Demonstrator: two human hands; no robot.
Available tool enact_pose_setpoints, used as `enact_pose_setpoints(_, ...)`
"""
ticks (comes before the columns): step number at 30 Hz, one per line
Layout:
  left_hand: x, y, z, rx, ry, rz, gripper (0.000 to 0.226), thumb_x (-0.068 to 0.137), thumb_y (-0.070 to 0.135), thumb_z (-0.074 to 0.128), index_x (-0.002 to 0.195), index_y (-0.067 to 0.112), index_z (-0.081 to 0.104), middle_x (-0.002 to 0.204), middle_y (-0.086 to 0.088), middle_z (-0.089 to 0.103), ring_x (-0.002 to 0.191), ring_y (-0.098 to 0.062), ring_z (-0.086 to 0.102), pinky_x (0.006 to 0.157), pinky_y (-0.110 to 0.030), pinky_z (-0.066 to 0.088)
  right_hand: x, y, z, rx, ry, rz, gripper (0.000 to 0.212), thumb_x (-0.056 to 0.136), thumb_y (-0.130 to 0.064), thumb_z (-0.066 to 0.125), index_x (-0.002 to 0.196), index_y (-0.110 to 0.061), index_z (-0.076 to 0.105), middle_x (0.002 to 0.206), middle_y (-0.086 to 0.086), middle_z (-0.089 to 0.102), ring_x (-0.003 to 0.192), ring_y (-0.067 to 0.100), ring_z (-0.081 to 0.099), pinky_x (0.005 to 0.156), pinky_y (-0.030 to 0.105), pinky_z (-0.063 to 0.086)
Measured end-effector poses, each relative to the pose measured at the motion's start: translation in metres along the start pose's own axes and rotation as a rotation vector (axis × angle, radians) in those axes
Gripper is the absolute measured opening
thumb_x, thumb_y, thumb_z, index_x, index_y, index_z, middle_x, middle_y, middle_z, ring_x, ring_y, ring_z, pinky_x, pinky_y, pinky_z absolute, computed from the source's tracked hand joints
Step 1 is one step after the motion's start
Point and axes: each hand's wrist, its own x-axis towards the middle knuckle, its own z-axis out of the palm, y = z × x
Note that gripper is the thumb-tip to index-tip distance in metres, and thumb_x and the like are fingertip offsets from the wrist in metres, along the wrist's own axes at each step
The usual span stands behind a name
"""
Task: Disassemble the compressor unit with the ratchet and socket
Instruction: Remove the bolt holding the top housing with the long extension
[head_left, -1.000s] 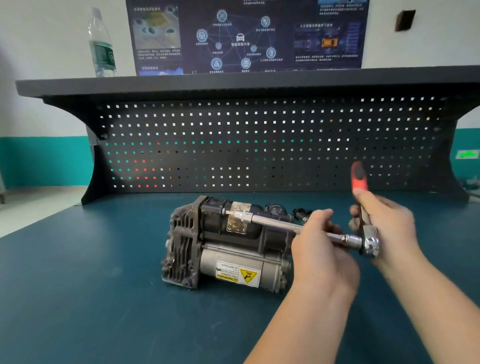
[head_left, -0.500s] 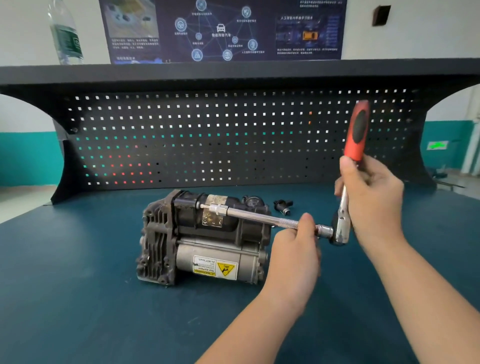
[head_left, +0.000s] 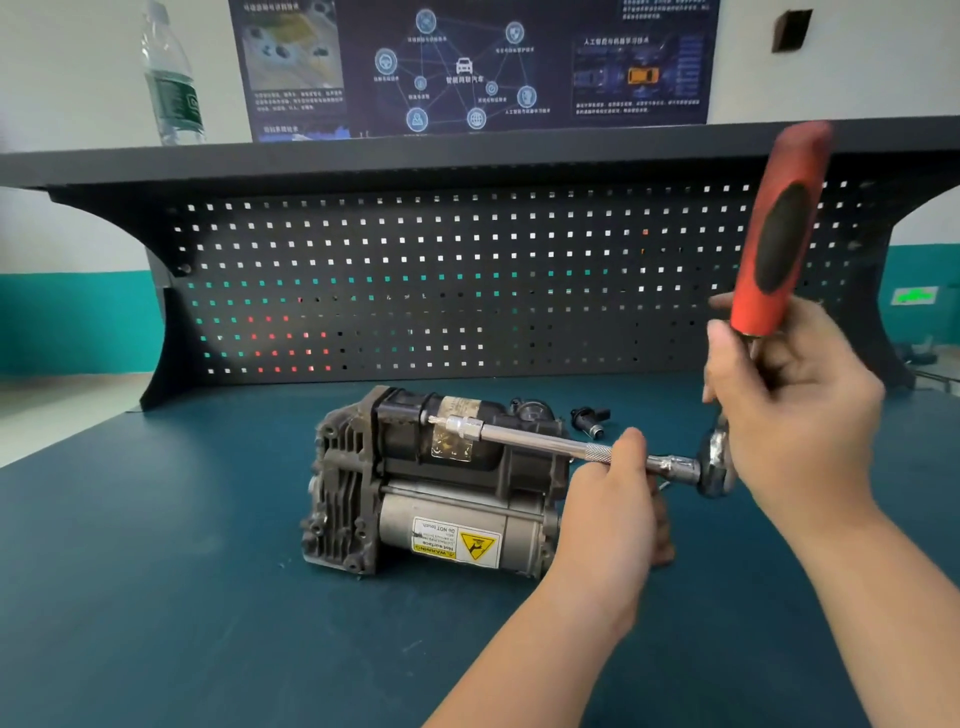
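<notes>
Gripping the ratchet (head_left: 727, 441) with the right hand (head_left: 789, 415): fingers are wrapping the metal shank just below the red-and-black handle (head_left: 779, 234), which is standing nearly upright and tilting slightly right. The ratchet head (head_left: 714, 467) is sitting right of the compressor unit (head_left: 441, 483), above the table's middle. The left hand (head_left: 613, 519) is curling around the long extension bar (head_left: 540, 441), thumb and fingers closing on the knurled section near the ratchet end. The bar is running roughly level from the ratchet head leftward across the top of the compressor, with the socket (head_left: 462, 427) sitting at its far end against the black upper housing. Whether the socket is seating on a bolt I cannot tell.

The compressor is lying on its side on the teal table (head_left: 156, 597), about centre, finned grey end facing left, silver motor cylinder with a yellow warning label (head_left: 457, 543) facing the near edge. A small black fitting (head_left: 589, 420) is lying just behind the unit, toward the far edge. A pegboard back panel (head_left: 415, 286) is rising along the far edge, with a water bottle (head_left: 174, 83) standing on its top shelf at the far left and a dark poster (head_left: 467, 67) hanging on the wall behind.
</notes>
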Motion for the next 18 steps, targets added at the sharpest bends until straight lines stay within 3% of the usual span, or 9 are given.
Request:
enact_pose_setpoints(2, -0.002, 0.0, 0.0, -0.034, -0.026, 0.011, 0.052, 0.095, 0.032, 0.041, 0.047, 0.024, 0.025, 0.042, 0.009, 0.016, 0.035, -0.01, 0.013, 0.036, -0.016, 0.016, 0.008, 0.003, -0.001, 0.009, 0.024, 0.24, 0.01, 0.089, -0.037, 0.058, 0.084, -0.032, 0.064, 0.054, -0.006, 0.057, 0.048, 0.005, 0.049, 0.055, 0.017, 0.042)
enact_pose_setpoints(4, -0.002, 0.002, 0.002, -0.051, -0.048, 0.037, 0.059, 0.096, 0.032, 0.04, 0.039, 0.023, 0.027, 0.041, 0.009, 0.015, 0.035, -0.009, 0.012, 0.036, -0.015, 0.015, 0.011, 0.009, -0.002, 0.045, 0.03, 0.663, 0.023, 0.091, -0.037, 0.06, 0.082, -0.018, 0.068, 0.048, -0.006, 0.056, 0.045, 0.008, 0.047, 0.052, 0.024, 0.041)
enact_pose_setpoints(6, -0.001, 0.005, 0.004, -0.072, -0.062, 0.066, 0.064, 0.097, 0.033, 0.039, 0.035, 0.021, 0.03, 0.04, 0.01, 0.016, 0.034, -0.008, 0.012, 0.036, -0.015, 0.015, 0.007, 0.017, -0.002, 0.248, -0.05, 1.13, 0.023, 0.091, -0.03, 0.062, 0.084, -0.009, 0.066, 0.046, -0.005, 0.057, 0.038, 0.007, 0.049, 0.042, 0.019, 0.041)
enact_pose_setpoints(8, 0.0, 0.004, 0.004, -0.066, -0.043, 0.066, 0.064, 0.098, 0.034, 0.039, 0.036, 0.02, 0.037, 0.039, 0.012, 0.018, 0.033, -0.007, 0.015, 0.035, -0.016, 0.016, -0.001, 0.023, 0.002, 0.393, -0.091, 1.361, 0.016, 0.091, -0.024, 0.062, 0.086, -0.008, 0.064, 0.047, -0.004, 0.059, 0.035, 0.005, 0.051, 0.036, 0.013, 0.041)
enact_pose_setpoints(10, -0.001, 0.0, 0.002, -0.012, 0.003, 0.042, 0.05, 0.097, 0.035, 0.04, 0.05, 0.022, 0.035, 0.038, 0.012, 0.021, 0.033, -0.006, 0.018, 0.035, -0.017, 0.02, -0.004, 0.03, 0.005, 0.372, -0.062, 1.284, 0.021, 0.092, -0.026, 0.06, 0.093, -0.007, 0.066, 0.05, -0.005, 0.057, 0.036, 0.005, 0.046, 0.038, 0.014, 0.039)
enact_pose_setpoints(13, -0.004, -0.004, -0.001, -0.014, 0.034, -0.012, 0.041, 0.096, 0.04, 0.043, 0.062, 0.021, 0.031, 0.04, 0.011, 0.02, 0.034, -0.008, 0.018, 0.035, -0.017, 0.02, 0.001, 0.024, 0.005, 0.257, 0.059, 0.81, 0.021, 0.096, -0.032, 0.054, 0.102, -0.019, 0.07, 0.051, -0.007, 0.056, 0.044, 0.01, 0.038, 0.045, 0.021, 0.034)
enact_pose_setpoints(16, -0.004, -0.002, 0.0, 0.001, 0.016, 0.004, 0.045, 0.094, 0.048, 0.044, 0.061, 0.021, 0.03, 0.039, 0.012, 0.023, 0.033, -0.008, 0.021, 0.036, -0.016, 0.023, 0.003, 0.006, 0.001, 0.134, 0.003, 0.253, 0.017, 0.094, -0.043, 0.053, 0.098, -0.036, 0.068, 0.058, -0.007, 0.061, 0.049, 0.008, 0.042, 0.049, 0.015, 0.036)
enact_pose_setpoints(18, -0.005, -0.001, 0.001, 0.033, 0.013, 0.049, 0.046, 0.094, 0.048, 0.044, 0.06, 0.021, 0.029, 0.037, 0.013, 0.026, 0.032, -0.006, 0.025, 0.036, -0.017, 0.026, 0.002, -0.002, -0.002, 0.141, -0.051, 0.088, 0.017, 0.092, -0.048, 0.053, 0.1, -0.038, 0.065, 0.061, -0.008, 0.061, 0.044, 0.006, 0.043, 0.045, 0.011, 0.036)
